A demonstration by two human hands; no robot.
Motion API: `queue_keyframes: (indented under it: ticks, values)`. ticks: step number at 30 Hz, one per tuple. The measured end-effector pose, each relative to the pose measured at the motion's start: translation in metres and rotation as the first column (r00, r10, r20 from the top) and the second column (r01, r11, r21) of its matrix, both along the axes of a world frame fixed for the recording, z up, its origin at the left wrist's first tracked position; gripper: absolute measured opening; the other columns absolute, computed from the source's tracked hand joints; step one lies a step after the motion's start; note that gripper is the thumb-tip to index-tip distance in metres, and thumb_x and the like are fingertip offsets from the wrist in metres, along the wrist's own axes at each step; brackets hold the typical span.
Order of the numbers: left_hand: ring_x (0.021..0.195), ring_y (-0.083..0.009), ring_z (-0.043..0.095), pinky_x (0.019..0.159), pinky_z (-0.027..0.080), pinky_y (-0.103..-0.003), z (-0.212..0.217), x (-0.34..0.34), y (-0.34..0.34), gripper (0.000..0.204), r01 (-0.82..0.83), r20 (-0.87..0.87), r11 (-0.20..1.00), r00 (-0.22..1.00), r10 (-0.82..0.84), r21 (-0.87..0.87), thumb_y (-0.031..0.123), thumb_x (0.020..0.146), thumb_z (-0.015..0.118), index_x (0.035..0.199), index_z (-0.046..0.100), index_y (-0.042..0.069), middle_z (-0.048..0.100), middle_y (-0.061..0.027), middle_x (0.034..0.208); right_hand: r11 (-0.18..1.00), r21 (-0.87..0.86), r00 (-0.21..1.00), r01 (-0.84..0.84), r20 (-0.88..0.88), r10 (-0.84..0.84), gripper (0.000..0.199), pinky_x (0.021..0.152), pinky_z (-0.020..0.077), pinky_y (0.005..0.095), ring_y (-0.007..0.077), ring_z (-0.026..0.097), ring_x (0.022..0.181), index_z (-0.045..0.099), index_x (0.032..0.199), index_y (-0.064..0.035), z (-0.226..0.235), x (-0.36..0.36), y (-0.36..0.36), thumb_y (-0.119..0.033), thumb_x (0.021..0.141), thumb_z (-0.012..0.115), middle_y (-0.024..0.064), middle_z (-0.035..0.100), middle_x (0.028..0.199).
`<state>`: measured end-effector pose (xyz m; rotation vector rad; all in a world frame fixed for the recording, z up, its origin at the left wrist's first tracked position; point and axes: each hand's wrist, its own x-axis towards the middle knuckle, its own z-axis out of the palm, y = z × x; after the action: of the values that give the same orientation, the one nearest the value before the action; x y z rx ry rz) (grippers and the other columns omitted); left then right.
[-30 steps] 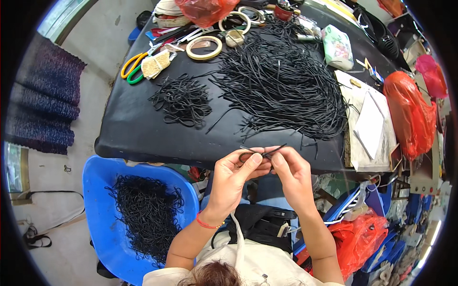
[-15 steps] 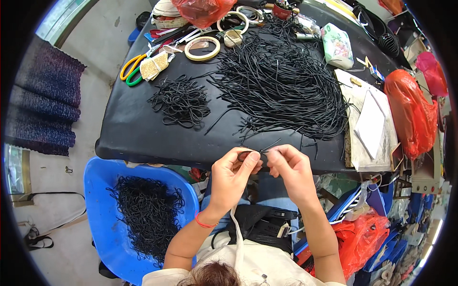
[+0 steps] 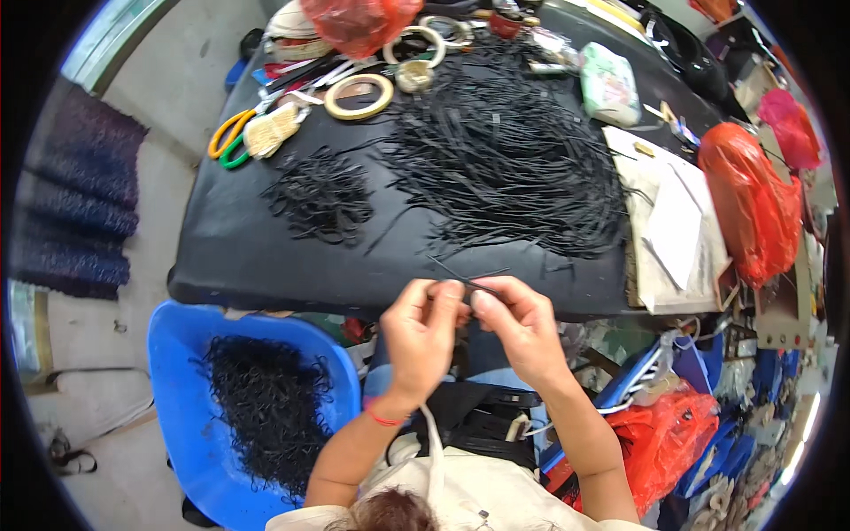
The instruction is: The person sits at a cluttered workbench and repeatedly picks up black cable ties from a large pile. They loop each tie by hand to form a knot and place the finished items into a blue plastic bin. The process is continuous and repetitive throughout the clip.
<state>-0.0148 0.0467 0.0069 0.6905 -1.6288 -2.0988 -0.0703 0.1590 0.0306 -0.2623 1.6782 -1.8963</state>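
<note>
- Left hand (image 3: pixel 423 334): grip pinched black cord (image 3: pixel 469 282).
- Right hand (image 3: pixel 522 332): grip pinched same cord.
- Cord heap (image 3: pixel 513 168) lay on bench (image 3: pixel 257 274), 12 o'clock from hands.

the black cord (image 3: pixel 466 279) now juts farther ahead of the left hand (image 3: pixel 421 341).

Bright scene; slight blur; glare on red bag (image 3: pixel 745 208); edges bent.

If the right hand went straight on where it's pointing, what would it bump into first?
The right hand points forward and leftward, so it would probably bump the left hand first, near the thin black cord at their fingertips. Depth is hard to judge.
</note>
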Motion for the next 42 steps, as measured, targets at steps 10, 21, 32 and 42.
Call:
queue_keyframes:
  ticks: [10,21,32,42]
  values:
    - [0.103,-0.0284,0.048,0.086,0.040,-0.037,0.009,-0.034,-0.116,0.033,-0.245,-0.157,0.136,0.872,0.463,-0.960,0.019,0.078,0.069,0.105,0.058,0.004,0.047,-0.0135,0.111,0.539,0.544,0.138,0.644,-0.775,0.617,0.032,0.082,0.0388,0.0371,0.0265,0.049,0.103,0.062,0.100,-0.0082,-0.010,-0.072,0.092,-0.001,0.068,0.057,0.0088,0.054,0.109]
    - [0.082,-0.0143,0.064,0.075,0.051,-0.026,0.031,-0.028,-0.025,0.028,0.537,0.181,0.810,0.843,-0.506,-0.237,0.012,0.082,0.065,0.105,0.061,-0.004,0.066,-0.0143,0.091,0.825,0.412,-0.081,0.387,-0.876,0.476,0.026,0.089,0.0365,0.0413,0.0208,0.057,0.096,0.062,0.096,-0.0051,0.006,-0.038,0.027,-0.014,0.073,0.057,0.0052,0.061,0.095]
    - [0.074,-0.0129,0.063,0.067,0.049,-0.024,0.029,-0.007,-0.052,0.016,0.545,0.239,0.690,0.835,-0.495,-0.476,0.005,0.083,0.061,0.097,0.063,-0.002,0.066,-0.0087,0.083,0.906,0.400,-0.030,0.140,-0.913,0.407,0.025,0.081,0.0409,0.0372,0.0182,0.056,0.081,0.063,0.094,-0.0072,0.006,-0.047,0.008,-0.010,0.069,0.060,0.0023,0.057,0.084]
    - [0.080,-0.0138,0.064,0.061,0.051,-0.020,0.013,-0.009,-0.057,0.021,0.338,0.001,0.882,0.934,-0.358,0.327,0.016,0.089,0.057,0.101,0.061,0.000,0.065,-0.0083,0.089,0.911,0.171,0.310,0.376,-0.949,0.051,0.014,0.057,0.0466,0.0293,0.0222,0.058,0.065,0.063,0.088,-0.0046,0.026,-0.079,-0.015,0.000,0.075,0.066,0.0083,0.059,0.078]
